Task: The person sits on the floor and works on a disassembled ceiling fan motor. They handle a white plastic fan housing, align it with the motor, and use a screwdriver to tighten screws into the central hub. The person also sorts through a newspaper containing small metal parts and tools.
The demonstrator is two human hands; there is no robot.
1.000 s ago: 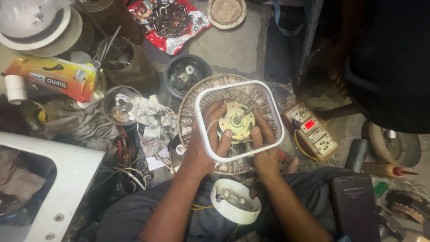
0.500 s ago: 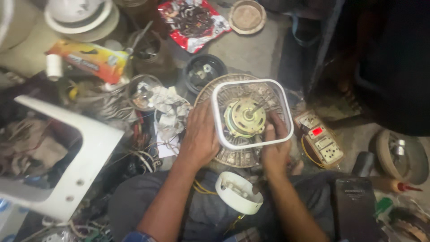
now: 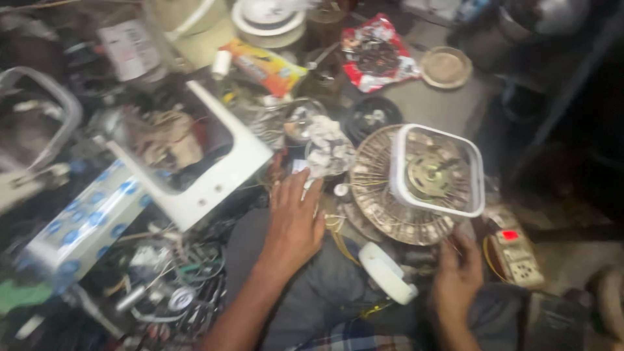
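A round wire fan grille (image 3: 380, 205) lies on the floor with a white square frame (image 3: 478, 188) and a brass-coloured motor (image 3: 428, 175) on top of it. My left hand (image 3: 294, 218) has its fingers spread flat, left of the grille, close to crumpled paper (image 3: 328, 153). My right hand (image 3: 458, 273) is below the grille's lower right edge; its fingers curl loosely and whether they hold anything is blurred. A white round cap (image 3: 387, 272) rests between my hands.
A white plastic housing (image 3: 214, 175) full of wires sits to the left. A power strip with a red switch (image 3: 517, 253) lies at right. Loose wires and small parts (image 3: 172, 286) cover the lower left. Packets, plates and a black bowl (image 3: 374, 117) crowd the back.
Both hands have come off the white frame and motor. My left hand moved left toward the paper, my right hand dropped below the grille. The view swung left.
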